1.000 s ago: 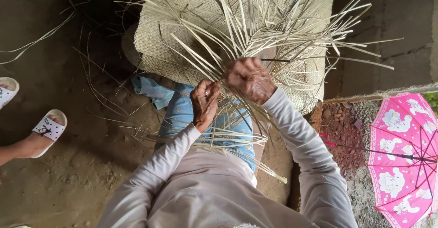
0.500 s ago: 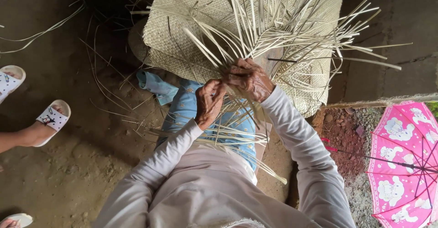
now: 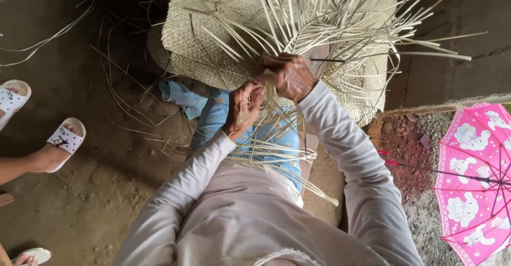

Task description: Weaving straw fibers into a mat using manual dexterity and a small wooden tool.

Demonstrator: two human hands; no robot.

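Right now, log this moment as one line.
left hand: pinching pale straw strips | right hand: gripping strips at edge of woven straw mat | pink umbrella: right

Packages: none in view.
Labels: none in view.
Signs: none in view.
Screens: none in view.

Dry, matt pale straw strips (image 3: 319, 26) fan from a rough woven mat (image 3: 213, 37) over dusty packed-earth floor (image 3: 106, 191).
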